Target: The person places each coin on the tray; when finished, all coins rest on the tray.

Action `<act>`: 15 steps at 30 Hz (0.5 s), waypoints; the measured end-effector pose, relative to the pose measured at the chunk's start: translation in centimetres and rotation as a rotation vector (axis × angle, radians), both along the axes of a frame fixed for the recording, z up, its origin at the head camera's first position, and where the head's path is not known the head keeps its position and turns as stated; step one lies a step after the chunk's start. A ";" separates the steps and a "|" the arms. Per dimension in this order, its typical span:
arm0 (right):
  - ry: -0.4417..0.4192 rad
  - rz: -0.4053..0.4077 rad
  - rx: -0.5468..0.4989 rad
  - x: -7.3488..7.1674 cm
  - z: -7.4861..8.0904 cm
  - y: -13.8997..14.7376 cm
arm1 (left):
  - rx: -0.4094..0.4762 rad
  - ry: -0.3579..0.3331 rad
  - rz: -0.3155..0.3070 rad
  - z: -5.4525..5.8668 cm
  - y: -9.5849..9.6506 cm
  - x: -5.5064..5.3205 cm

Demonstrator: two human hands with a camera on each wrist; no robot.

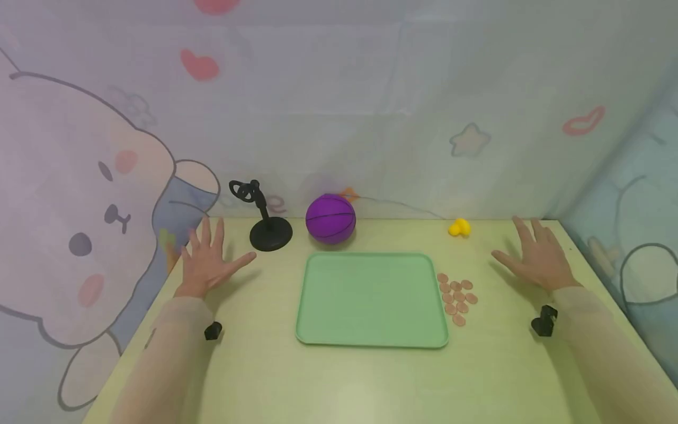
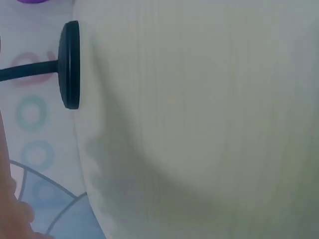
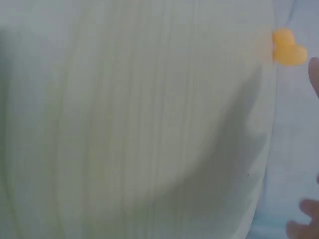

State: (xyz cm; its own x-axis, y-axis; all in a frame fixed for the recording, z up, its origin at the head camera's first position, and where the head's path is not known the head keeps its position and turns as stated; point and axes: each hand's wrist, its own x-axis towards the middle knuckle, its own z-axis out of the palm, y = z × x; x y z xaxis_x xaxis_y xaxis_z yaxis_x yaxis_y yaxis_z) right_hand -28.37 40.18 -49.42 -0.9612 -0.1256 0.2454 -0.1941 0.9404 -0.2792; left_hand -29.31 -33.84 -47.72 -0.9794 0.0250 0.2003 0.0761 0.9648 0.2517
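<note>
My left hand (image 1: pixel 205 264) hovers over the table's left side with fingers spread, holding nothing. Nearest to it is a black stand (image 1: pixel 271 234) with a round base and a ring-shaped top. Over the right side my right hand (image 1: pixel 541 259) is likewise spread and holds nothing. Between the hands lies a light green tray (image 1: pixel 371 300) with nothing on it. Several copper-coloured discs (image 1: pixel 459 297), like coins, lie flat beside the tray's right edge. Behind them, near the table's back edge, sits a small yellow rounded object (image 1: pixel 459 228), also seen in the right wrist view.
A purple ball (image 1: pixel 331 219) with black lines stands behind the tray, right of the black stand. A printed cloth (image 1: pixel 339 88) hangs along the back of the pale table (image 1: pixel 339 388). Small black devices (image 1: pixel 544 321) sit at both wrists.
</note>
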 end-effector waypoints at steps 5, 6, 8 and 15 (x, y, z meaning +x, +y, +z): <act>-0.132 0.179 -0.059 0.1 0.4 -2.0 | 0.096 -0.047 -0.047 0.5 0.7 1.1; -0.144 0.219 -0.062 0.2 0.4 -2.5 | 0.114 -0.056 -0.056 0.7 1.0 1.4; -0.174 0.295 -0.082 0.3 0.4 -3.5 | 0.147 -0.079 -0.072 0.9 1.7 2.0; -0.367 0.434 -0.184 0.4 0.8 -5.6 | 0.315 -0.297 -0.279 1.1 5.6 3.8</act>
State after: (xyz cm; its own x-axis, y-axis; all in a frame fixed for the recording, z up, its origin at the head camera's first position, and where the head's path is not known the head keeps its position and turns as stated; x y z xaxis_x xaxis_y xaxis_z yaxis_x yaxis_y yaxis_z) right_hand -27.98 34.60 -48.60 -0.8575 -0.5130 -0.0379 -0.4102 0.7263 -0.5516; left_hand -25.47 -28.21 -46.65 -0.9598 0.2769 -0.0458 0.2010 0.7921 0.5764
